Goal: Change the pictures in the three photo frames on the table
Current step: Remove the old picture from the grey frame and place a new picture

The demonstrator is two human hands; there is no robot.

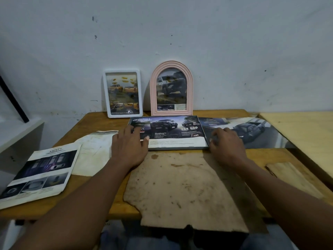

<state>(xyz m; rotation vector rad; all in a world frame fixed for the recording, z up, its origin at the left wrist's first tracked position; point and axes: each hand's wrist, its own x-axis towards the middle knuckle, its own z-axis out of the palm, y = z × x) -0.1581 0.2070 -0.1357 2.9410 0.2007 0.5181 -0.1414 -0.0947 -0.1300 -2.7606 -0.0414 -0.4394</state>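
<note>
head view, forward and down, near table (pixel 90 127)

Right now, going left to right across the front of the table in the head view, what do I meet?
Safety leaflet → stained paper → left hand → flat frame → right hand → car poster.

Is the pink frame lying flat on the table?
No, the pink frame stands upright against the wall at the table's back edge.
</note>
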